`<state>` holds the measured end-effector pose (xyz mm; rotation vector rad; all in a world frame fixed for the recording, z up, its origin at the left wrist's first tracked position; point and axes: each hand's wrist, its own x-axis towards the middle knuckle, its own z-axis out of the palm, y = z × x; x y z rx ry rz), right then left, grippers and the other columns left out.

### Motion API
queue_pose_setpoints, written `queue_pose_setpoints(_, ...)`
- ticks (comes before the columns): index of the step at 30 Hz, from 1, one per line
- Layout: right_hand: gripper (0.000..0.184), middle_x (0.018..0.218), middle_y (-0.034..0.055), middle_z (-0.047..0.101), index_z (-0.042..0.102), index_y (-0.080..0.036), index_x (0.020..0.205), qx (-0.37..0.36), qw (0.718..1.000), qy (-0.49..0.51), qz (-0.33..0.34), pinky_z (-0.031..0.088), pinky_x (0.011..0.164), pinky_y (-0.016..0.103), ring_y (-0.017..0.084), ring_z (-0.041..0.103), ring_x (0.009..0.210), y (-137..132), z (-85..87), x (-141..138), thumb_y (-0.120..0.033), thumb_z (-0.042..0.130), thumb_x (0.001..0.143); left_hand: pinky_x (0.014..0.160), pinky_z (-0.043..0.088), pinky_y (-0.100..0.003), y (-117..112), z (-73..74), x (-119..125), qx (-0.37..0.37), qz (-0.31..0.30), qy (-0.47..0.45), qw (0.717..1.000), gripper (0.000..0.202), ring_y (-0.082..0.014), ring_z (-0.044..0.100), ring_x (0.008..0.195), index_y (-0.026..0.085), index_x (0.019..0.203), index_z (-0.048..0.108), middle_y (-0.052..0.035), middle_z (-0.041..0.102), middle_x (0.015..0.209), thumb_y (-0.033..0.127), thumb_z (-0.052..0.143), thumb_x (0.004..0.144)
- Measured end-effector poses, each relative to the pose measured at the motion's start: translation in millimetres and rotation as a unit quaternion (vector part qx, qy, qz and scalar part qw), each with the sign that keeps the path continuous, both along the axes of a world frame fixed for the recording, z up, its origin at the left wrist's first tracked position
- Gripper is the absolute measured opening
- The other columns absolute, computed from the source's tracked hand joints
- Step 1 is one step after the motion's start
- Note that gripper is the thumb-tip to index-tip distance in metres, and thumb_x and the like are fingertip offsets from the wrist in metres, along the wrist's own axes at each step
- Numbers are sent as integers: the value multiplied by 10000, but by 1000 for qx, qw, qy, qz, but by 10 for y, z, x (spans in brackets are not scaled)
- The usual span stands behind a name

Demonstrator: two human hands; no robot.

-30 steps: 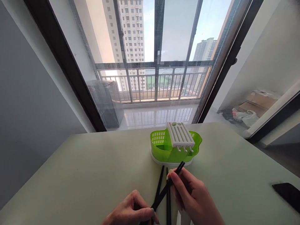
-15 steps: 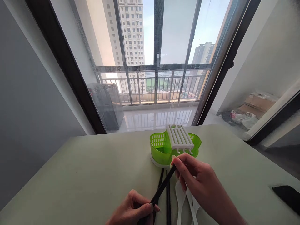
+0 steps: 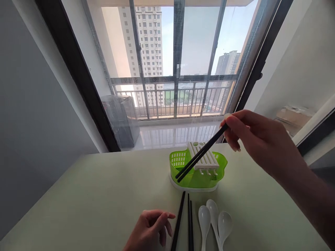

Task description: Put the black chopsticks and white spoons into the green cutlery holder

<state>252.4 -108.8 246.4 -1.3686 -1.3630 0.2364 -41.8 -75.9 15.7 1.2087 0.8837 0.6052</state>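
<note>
My right hand [image 3: 251,134] is raised at the right, its fingers closed on the upper ends of a pair of black chopsticks [image 3: 202,151]. Their lower tips slant down to the left, in front of the green utensil basket [image 3: 199,181] with its white slotted top [image 3: 202,157]. Low in the view, my left hand [image 3: 151,228] is empty, fingers loosely bent and apart, just left of more black chopsticks [image 3: 178,219] lying on the table. To the right of those chopsticks lie white spoons [image 3: 204,218], bowls pointing away from me.
The pale table [image 3: 110,195] reaches back to a glass door with a dark frame [image 3: 78,76]. Beyond the glass, a grey covered box-like object [image 3: 121,120] stands on the balcony floor. A cardboard box [image 3: 293,116] is at the far right.
My right hand has lifted the chopsticks up and to the right, away from my left hand. My left hand has let go of them and opened.
</note>
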Motion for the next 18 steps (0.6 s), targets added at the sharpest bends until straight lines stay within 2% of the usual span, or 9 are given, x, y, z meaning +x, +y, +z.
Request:
queue_pose_setpoints(2, 367, 638, -9, 604, 658, -244, 828, 31, 999, -27, -24, 407, 463, 247, 118, 516, 504, 135, 52, 92, -589, 613, 946, 474, 316, -218, 51, 9, -10, 20, 5, 8, 1000, 618, -72, 442, 413, 105, 905, 759, 9, 611, 544, 710, 648, 847)
queue_pose_setpoints(4, 378, 669, -6, 621, 656, -233, 835, 35, 998, -45, -20, 406, 470, 243, 109, 517, 501, 305, 14, 159, -589, 604, 949, 494, 315, -220, 78, 13, -18, 33, 6, 6, 999, 595, -67, 429, 414, 113, 892, 740, 28, 575, 523, 695, 618, 880)
queue_pose_setpoints(8, 403, 700, 5, 670, 652, -208, 864, -18, 993, -104, 45, 427, 521, 241, 98, 541, 498, 690, -235, 220, -569, 528, 993, 484, 283, -218, 73, 35, -28, 45, 19, 9, 999, 585, -67, 384, 415, 132, 857, 703, 53, 505, 487, 708, 601, 882)
queue_pose_setpoints(12, 428, 727, 19, 713, 666, -195, 888, -61, 986, -140, 71, 450, 567, 249, 107, 573, 501, 1007, -490, 204, -560, 476, 1008, 490, 274, -216, 62, 84, -22, 48, 16, 16, 999, 586, -68, 353, 429, 138, 841, 694, 62, 473, 475, 716, 605, 873)
queue_pose_setpoints(18, 389, 714, 12, 732, 662, -191, 860, -107, 974, -181, 90, 443, 607, 249, 115, 599, 509, 1255, -666, 152, -489, 469, 1018, 453, 223, -221, 70, 88, 2, 16, 23, 24, 999, 638, -73, 287, 428, 150, 808, 669, 86, 386, 446, 787, 631, 795)
